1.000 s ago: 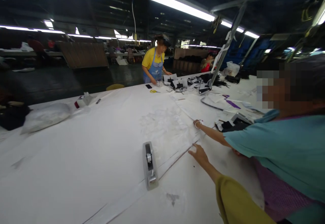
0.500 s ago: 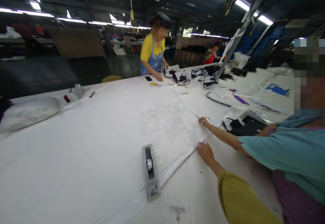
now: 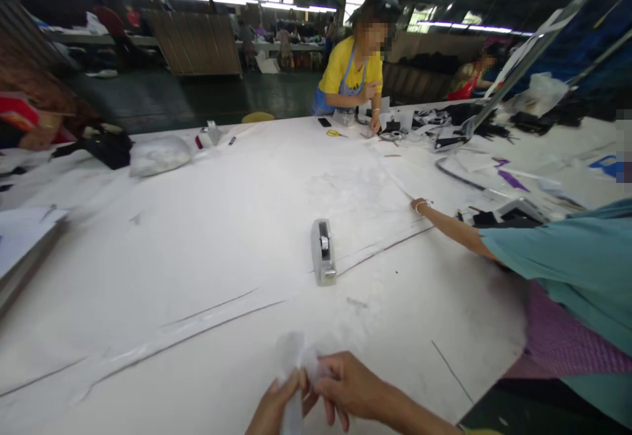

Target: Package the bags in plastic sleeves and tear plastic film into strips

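White worktop (image 3: pixel 222 237) in a dim workshop, film pinched in both hands

Rows of lit tubes hang over the dark workshop from 10 to 1 o'clock, with a ribbed panel (image 3: pixel 193 43) at 11. The clock is centred on the grey tape dispenser (image 3: pixel 324 254), which stands near the middle of the worktop. A glossy band (image 3: pixel 162 339) runs along the surface toward 8 o'clock.

At 6 o'clock, close to the near edge of the view, the two hands meet on a piece of translucent film (image 3: pixel 310 364), held above the worktop. The left hand (image 3: pixel 277 401) is nearly closed, thumb and finger gripping the film. The right hand (image 3: pixel 349 385) pinches it between thumb and forefinger, its other fingers loosely curled. The film is blurred, and its full outline cannot be told.

At 12 o'clock lie yellow-handled scissors (image 3: pixel 334 133), just beside a black phone (image 3: pixel 324 122); beyond them a co-worker in a yellow shirt (image 3: pixel 349 70) leans over the far edge. At 2 o'clock another person's hand (image 3: pixel 419 206), wearing a bracelet, rests on the worktop, below a teal sleeve (image 3: pixel 518 237). A bulging pale bag (image 3: pixel 160 156) lies at 10 o'clock.
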`<state>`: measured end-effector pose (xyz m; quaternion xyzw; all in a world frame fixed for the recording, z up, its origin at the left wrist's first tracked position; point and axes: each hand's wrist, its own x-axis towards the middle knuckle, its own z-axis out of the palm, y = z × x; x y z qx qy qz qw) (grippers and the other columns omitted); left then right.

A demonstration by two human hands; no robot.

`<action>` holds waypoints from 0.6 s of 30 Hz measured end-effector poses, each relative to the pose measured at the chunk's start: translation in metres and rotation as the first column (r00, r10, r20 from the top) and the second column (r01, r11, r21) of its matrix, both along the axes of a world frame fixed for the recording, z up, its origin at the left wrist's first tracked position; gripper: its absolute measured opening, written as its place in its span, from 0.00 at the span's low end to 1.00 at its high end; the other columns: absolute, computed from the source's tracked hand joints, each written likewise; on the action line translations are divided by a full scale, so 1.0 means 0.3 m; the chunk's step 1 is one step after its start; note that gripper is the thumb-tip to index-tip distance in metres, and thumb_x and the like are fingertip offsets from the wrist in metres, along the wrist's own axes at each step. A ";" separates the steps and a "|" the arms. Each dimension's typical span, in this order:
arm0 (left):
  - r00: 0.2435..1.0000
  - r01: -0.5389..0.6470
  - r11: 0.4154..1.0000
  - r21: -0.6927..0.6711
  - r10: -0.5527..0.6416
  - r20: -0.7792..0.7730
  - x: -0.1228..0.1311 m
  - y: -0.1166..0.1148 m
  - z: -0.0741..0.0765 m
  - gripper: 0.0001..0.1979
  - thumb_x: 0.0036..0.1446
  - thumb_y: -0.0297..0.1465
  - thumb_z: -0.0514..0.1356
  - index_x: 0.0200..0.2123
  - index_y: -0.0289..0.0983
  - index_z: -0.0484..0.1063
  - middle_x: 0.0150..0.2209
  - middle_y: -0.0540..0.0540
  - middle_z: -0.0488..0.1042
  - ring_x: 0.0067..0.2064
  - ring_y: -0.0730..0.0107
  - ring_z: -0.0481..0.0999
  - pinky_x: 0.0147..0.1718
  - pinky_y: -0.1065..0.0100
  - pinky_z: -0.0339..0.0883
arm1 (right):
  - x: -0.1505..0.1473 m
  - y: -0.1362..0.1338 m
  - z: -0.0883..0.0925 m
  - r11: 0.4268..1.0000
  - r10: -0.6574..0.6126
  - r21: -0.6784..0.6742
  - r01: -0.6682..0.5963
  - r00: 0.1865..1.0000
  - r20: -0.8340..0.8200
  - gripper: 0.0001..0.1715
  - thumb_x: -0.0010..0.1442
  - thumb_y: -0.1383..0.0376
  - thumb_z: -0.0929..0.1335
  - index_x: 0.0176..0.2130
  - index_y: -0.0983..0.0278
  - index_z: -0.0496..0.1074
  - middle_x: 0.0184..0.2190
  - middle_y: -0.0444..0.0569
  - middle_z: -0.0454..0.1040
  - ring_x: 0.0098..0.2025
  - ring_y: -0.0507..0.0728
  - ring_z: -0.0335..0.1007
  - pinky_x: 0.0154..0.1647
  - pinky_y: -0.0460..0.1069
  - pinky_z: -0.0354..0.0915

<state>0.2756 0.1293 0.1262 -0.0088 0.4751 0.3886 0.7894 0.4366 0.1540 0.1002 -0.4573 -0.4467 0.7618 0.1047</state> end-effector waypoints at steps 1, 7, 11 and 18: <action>0.997 -0.018 1.000 0.007 0.018 0.081 -0.004 -0.008 0.008 0.12 0.45 0.36 0.69 0.27 0.35 0.73 0.35 0.38 0.77 0.44 0.51 0.77 0.43 0.58 0.73 | -0.021 -0.017 0.021 0.999 0.050 -0.008 -0.050 0.999 -0.017 0.10 0.53 0.61 0.66 0.29 0.67 0.70 0.17 0.41 0.71 0.11 0.47 0.59 0.10 0.40 0.54; 0.909 -0.382 0.924 -0.032 0.381 0.167 -0.226 -0.012 0.093 0.03 0.57 0.23 0.59 0.30 0.32 0.71 0.28 0.47 0.75 0.29 0.74 0.76 0.33 0.73 0.73 | 0.006 -0.026 0.119 0.994 0.094 -0.049 -0.099 0.991 -0.100 0.13 0.48 0.60 0.72 0.31 0.68 0.72 0.22 0.44 0.75 0.20 0.48 0.68 0.21 0.42 0.63; 0.862 -0.502 0.864 -0.019 0.502 0.065 -0.444 -0.017 0.134 0.10 0.60 0.22 0.52 0.30 0.33 0.71 0.24 0.49 0.75 0.25 0.73 0.75 0.29 0.73 0.73 | 0.080 0.004 0.215 0.993 0.109 -0.045 -0.111 0.993 -0.040 0.18 0.44 0.60 0.76 0.35 0.68 0.76 0.25 0.44 0.77 0.23 0.47 0.68 0.28 0.43 0.62; 0.866 -0.494 0.869 0.027 0.495 -0.067 -0.594 -0.057 0.158 0.08 0.57 0.25 0.54 0.28 0.36 0.72 0.20 0.51 0.73 0.21 0.71 0.73 0.23 0.74 0.71 | 0.080 -0.036 0.300 0.994 0.074 -0.078 -0.081 0.994 -0.080 0.20 0.41 0.61 0.78 0.33 0.70 0.75 0.26 0.44 0.75 0.24 0.46 0.68 0.28 0.41 0.61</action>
